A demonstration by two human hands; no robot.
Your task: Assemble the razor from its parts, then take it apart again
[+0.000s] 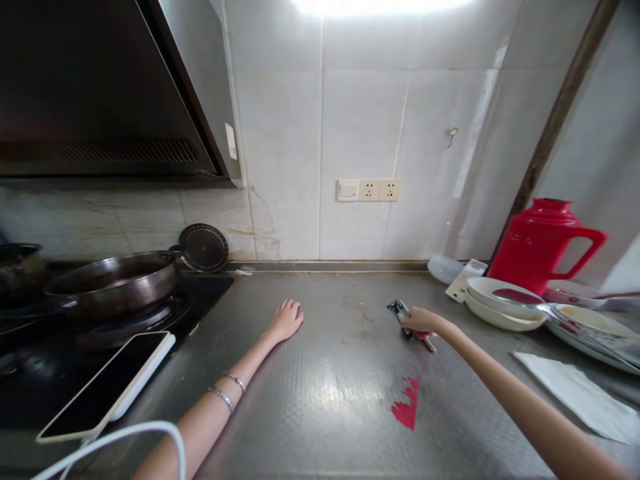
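Note:
My left hand (287, 319) rests palm down on the metal counter (320, 373), fingers lying loosely forward with nothing in them. Over to the right, my right hand (420, 320) is closed at a small cluster of slim things on the counter. A slim dark-and-silver tool (399, 312) shows at its fingertips; its exact kind is unclear. A silver rod-like end (429, 345) sticks out below the hand, and something red shows beneath the palm. Nearer to me lies a torn-looking red scrap (409, 408) with a jagged left edge, apart from both hands.
At left, a phone (107, 387) with a white cable lies beside a steel pan (117, 283) on the black stove. On the right stand a red thermos jug (540, 243), stacked bowls (505, 313) and plates, near a white tissue (575, 390). Wall sockets (369, 191) are behind.

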